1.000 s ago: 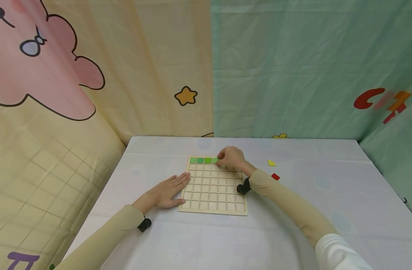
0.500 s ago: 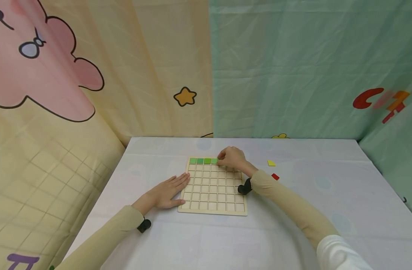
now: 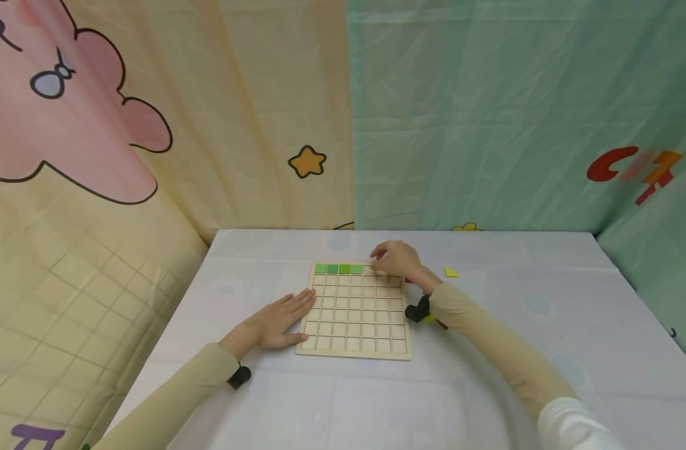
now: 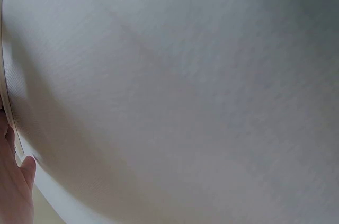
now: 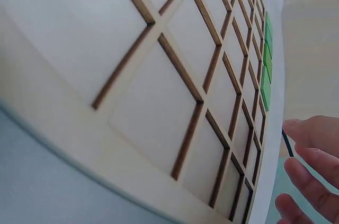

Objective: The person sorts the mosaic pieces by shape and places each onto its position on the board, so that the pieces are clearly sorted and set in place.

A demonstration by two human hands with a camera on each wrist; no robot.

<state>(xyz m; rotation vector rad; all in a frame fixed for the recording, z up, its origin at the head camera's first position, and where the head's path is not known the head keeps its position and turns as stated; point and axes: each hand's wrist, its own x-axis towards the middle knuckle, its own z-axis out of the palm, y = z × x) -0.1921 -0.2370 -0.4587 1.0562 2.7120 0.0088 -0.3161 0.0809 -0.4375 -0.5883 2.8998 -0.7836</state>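
head view, board [image 3: 351, 357]: pale, squarish, divided into small compartments by thin ridges, lying flat on the white desk [image 3: 287, 412]
head view, green tiles [image 3: 345, 269]: four in slightly different shades, side by side in the far row, one to each of the four compartments at its left end
head view, left hand [image 3: 278, 320]: palm down, fingers nearly straight, thumb spread away from them; the tips rest on the board's left rim, with no grip on anything
head view, right hand [image 3: 398, 259]: over the far right part of the board, just right of the last tile; fingers loosely bent, tips parted, nothing seen in its hold; whether it touches the board i cannot tell
head view, loose pieces: a yellow piece [image 3: 451, 272] on the desk, right of the right hand; a red bit [image 3: 408, 280] peeping out below that hand; further yellow and red bits [image 3: 430, 319], partly hidden, by the right wrist camera [image 3: 418, 310]
left wrist view, white expanse: blurred desk across most of it, a sliver of board rim down the left side, part of the left hand at lower left
right wrist view, grid: compartments close up and slanting, green tiles lined up along the far side
right wrist view, fingers: at lower right, thumb and fingertips apart, no piece visible between them
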